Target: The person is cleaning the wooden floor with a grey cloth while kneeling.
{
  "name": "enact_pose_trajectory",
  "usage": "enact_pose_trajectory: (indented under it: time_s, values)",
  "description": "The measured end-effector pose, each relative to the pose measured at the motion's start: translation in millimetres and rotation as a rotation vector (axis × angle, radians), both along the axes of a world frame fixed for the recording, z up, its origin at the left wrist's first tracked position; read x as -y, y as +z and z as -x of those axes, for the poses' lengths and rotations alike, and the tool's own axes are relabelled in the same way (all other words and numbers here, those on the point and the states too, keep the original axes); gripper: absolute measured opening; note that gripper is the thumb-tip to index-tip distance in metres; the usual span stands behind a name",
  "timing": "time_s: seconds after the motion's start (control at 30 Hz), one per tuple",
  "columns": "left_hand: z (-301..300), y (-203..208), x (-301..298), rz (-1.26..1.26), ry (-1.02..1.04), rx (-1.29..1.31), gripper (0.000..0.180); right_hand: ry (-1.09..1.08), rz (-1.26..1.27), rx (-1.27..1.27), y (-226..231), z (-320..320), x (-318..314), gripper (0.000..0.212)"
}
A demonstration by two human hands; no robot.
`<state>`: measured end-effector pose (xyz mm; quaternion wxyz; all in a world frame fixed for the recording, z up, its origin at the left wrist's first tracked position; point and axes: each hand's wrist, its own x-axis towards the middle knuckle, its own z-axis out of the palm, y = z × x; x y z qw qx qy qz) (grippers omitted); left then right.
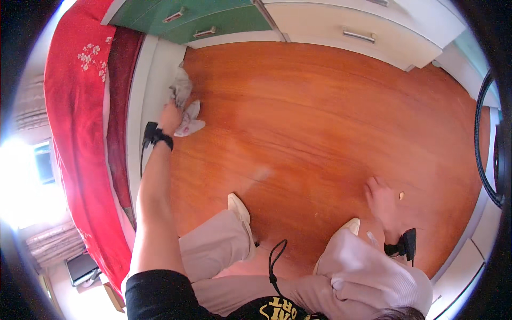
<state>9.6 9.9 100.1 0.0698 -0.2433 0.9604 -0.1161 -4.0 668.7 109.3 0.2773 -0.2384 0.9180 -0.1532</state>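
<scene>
Along the white base of the bed at the left, my left hand (171,117) is closed on a crumpled pale grey cloth (183,86). A paler part with a pinkish patch hangs or lies beside the fingers; whether it is a separate piece I cannot tell. My right hand (380,198) is low over the floor at the right, fingers apart and slightly blurred, holding nothing I can see. Just right of it lies a small beige bit (401,196). A whitish scrap (372,238) is close to my right wrist.
Reddish-brown wooden floor (298,117) stretches between the bed with its red cover (74,106) and the drawers. Green drawers (213,24) and cream drawers (346,32) stand at the far side. A black cable loop (480,138) hangs at the right. My shoes are near.
</scene>
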Motion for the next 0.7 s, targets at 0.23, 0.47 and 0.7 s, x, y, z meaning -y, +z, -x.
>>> enact_pose_trajectory:
  time_s: [0.23, 0.47, 0.7]
  values:
    - [-50.9, -39.4, -78.9, 0.007, -0.004, 0.018, 0.035, -0.131, -0.014, 0.049, -9.2, -22.7, -25.2, 0.014]
    - [-7.6, -43.1, -5.7, -0.045, 0.181, 0.154, 0.015, 0.029, -0.056, -0.113, -23.2, -29.8, -31.2, 0.010]
    - [-34.5, -42.1, 17.1, -0.112, 0.159, 0.196, 0.013, -0.029, -0.063, -0.018, -1.7, -3.0, 20.8, 0.011]
